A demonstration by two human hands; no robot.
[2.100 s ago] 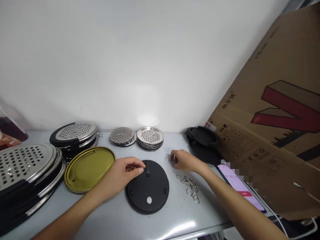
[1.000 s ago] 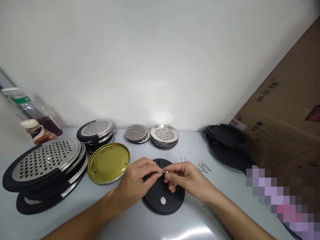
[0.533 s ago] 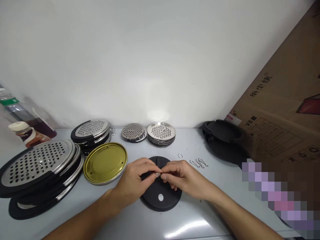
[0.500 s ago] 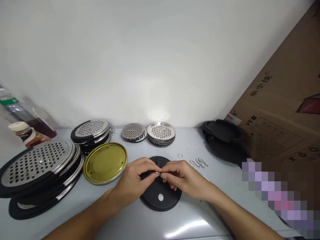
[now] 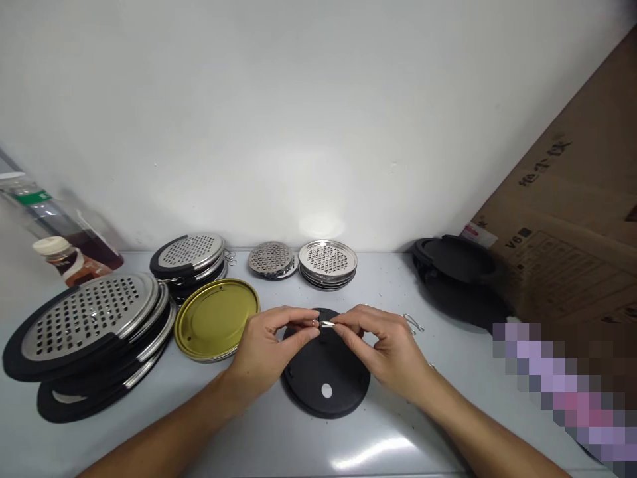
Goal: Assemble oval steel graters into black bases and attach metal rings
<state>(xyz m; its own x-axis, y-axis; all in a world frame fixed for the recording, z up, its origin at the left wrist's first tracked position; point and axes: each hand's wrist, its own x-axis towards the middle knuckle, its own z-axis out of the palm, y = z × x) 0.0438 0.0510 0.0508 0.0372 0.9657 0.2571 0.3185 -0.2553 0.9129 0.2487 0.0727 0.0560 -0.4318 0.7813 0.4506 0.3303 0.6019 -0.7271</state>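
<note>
A small shiny metal wire piece spans the gap between my fingertips; its exact shape is too small to make out. My left hand pinches at its left end with thumb and forefinger. At the other end, the thumb and forefinger of my right hand are closed on it. Below both hands a round black disc lies flat on the table, with a white round spot near its front edge. My fingers partly cover the disc's far edge. Bent wire hooks lie just beyond my right hand, partly hidden by it.
Gold round lids are stacked at the left, beside black-rimmed graters. Perforated metal discs stand along the wall. Black round parts and a cardboard box are at the right. Bottles stand far left.
Both hands have lifted and moved slightly away from me, toward the disc's far edge. The fingertips have drawn apart, showing more of the metal piece. The view has shifted a little.
</note>
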